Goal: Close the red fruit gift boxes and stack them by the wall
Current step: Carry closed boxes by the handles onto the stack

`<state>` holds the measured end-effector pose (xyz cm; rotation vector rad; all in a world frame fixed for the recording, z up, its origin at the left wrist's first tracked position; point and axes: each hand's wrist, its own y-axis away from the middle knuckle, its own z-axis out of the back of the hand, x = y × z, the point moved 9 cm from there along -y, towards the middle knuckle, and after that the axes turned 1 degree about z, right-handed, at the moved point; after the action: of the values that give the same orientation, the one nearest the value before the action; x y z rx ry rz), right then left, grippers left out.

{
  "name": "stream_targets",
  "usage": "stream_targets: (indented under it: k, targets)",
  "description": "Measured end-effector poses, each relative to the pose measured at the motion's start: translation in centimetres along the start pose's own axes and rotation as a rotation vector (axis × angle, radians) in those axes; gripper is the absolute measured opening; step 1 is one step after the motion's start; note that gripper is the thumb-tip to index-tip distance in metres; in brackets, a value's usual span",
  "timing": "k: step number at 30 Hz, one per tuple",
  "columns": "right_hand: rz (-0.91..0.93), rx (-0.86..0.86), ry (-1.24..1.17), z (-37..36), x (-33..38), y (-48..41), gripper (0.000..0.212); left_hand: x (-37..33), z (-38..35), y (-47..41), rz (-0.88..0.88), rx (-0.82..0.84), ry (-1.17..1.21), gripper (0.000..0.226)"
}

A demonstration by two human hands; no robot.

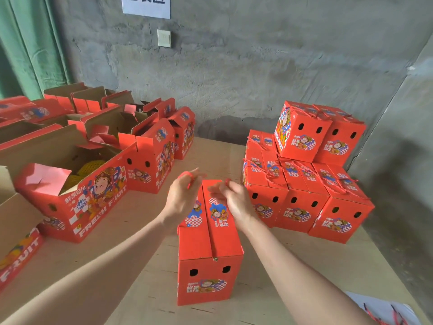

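Standing closed — red box (208,250), cartoon-printed

Grey concrete wall (257,55): being shown rough and blotched behind the table's far edge. White paper sign (146,5): being displayed high on that wall, its dark characters being cut off by the frame. White switch plate (164,38): being carried on the wall just below the sign. Green curtain (28,43): being hung beyond the far left corner. Tan table (131,207): bare top being shown mid-surface. White sheet (384,306): being kept at the near right corner.
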<state>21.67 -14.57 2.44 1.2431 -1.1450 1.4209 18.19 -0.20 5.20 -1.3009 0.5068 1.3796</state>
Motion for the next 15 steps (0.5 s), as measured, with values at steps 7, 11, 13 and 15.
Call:
stream_targets:
  k: [7,11,13,15]
  targets:
    - [-0.189,0.309,-0.211,-4.5,2.1,0.4,0.028,-3.5,-0.7,-1.8,-0.138,0.183,-0.63,0.058]
    - [-0.357,0.41,-0.069,-4.5,2.2,1.0,0.022,-1.6,0.8,-1.8,-0.122,0.093,-0.581,0.044]
    - [-0.406,0.339,0.08,-3.7,2.5,0.4,0.019,2.4,1.2,-1.3,0.033,0.107,-0.574,0.03]
    - [-0.432,0.256,0.221,-3.4,3.0,-0.4,0.021,6.8,0.8,0.7,0.201,0.171,-0.534,0.022]
